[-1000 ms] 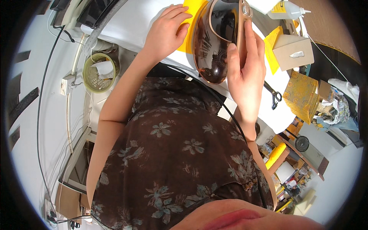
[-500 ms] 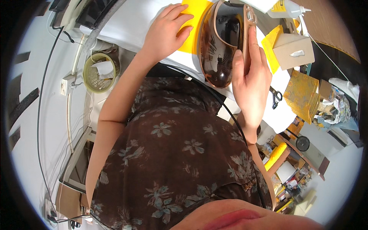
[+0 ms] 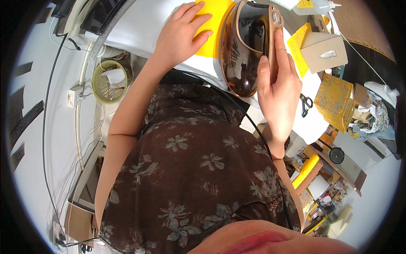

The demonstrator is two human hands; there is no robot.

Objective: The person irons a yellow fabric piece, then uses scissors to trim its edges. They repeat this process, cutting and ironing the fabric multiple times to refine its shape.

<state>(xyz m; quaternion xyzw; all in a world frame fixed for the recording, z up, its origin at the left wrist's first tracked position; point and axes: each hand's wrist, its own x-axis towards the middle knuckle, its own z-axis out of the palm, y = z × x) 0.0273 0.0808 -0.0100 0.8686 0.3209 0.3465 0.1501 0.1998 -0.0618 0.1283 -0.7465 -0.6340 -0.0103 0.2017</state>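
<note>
A glossy brown steam iron (image 3: 238, 72) stands with its soleplate on the yellow sheet (image 3: 217, 19) and the white-covered table (image 3: 127, 44). My right hand (image 3: 280, 93) is wrapped round the iron's handle, its index finger stretched along the top near the button. To the left of the iron, my left hand (image 3: 176, 40) lies on the yellow sheet with its fingers apart and holds nothing. The iron hides part of the sheet, so I cannot tell whether it is cloth or paper.
Right of my right hand lie black-handled scissors (image 3: 305, 105), a tissue box (image 3: 323, 54), a yellow piece (image 3: 298, 50) and gold patterned brocade (image 3: 335, 100). A plastic bottle (image 3: 314, 8) is at the far right. Below the table's left side stands a green wastebasket (image 3: 95, 86).
My left hand has slid slightly left, away from the iron. My right hand keeps its hold on the iron, which has hardly moved.
</note>
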